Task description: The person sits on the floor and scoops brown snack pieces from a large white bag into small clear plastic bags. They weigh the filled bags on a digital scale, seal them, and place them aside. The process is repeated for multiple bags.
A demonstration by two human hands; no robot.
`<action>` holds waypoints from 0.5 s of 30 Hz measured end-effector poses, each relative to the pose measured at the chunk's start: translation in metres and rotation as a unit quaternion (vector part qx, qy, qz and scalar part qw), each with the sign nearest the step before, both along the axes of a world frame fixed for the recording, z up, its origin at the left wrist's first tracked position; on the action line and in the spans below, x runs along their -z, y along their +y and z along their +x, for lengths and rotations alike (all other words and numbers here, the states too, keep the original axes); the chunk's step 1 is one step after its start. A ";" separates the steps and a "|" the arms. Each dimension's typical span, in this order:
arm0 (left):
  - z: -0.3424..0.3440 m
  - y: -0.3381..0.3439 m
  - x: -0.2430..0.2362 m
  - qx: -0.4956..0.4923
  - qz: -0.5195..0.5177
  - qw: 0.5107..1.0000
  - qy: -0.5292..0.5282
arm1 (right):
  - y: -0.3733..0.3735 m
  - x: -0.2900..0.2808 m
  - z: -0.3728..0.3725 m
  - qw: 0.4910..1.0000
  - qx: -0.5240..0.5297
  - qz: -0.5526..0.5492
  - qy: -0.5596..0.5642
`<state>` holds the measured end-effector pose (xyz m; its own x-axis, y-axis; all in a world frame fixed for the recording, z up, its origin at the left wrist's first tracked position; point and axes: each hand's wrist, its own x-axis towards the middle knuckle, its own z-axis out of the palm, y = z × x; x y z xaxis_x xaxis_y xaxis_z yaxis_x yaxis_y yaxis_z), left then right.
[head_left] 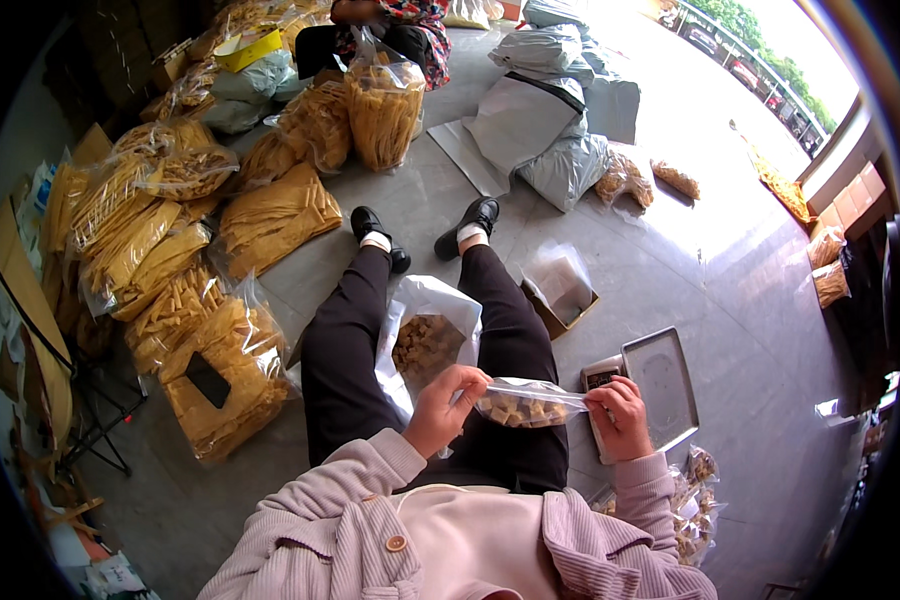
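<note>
My left hand and my right hand pinch opposite ends of the top edge of a small clear bag, holding it taut above my lap. Tan chunks lie inside the bag. Between my legs stands a larger white plastic bag, its mouth wide and similar brown pieces inside. Beside my right hand, on the floor, are a metal tray and a small printed container, partly hidden. Several small filled bags lie behind my right forearm.
Bags of tan dried strips pile along the left, one bearing a black phone. An open box sits beyond my right leg. Grey sacks stand ahead; another person is beyond the piles. A folded metal-framed item stands far left.
</note>
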<state>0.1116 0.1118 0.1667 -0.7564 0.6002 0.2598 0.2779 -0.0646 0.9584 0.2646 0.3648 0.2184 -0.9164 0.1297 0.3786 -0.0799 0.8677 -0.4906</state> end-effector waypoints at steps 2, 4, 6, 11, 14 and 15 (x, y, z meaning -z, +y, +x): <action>0.000 0.001 -0.005 0.010 0.004 1.000 -0.011 | 0.008 0.003 0.006 1.000 0.020 -0.007 0.004; 0.002 -0.001 -0.007 0.021 -0.030 0.998 -0.055 | 0.012 0.002 0.011 0.999 0.046 -0.008 0.013; 0.003 -0.001 -0.007 0.027 -0.038 0.996 -0.070 | 0.019 0.003 0.015 0.999 0.048 -0.006 0.012; 0.004 0.001 0.008 0.020 -0.003 0.994 -0.105 | 0.021 -0.009 0.011 0.989 0.135 0.034 0.040; 0.005 0.003 0.007 0.039 0.005 0.998 -0.052 | -0.017 -0.028 -0.016 0.993 0.091 -0.045 0.061; 0.005 0.002 0.006 0.037 0.007 0.998 -0.044 | -0.034 -0.039 -0.030 0.998 0.029 -0.021 0.042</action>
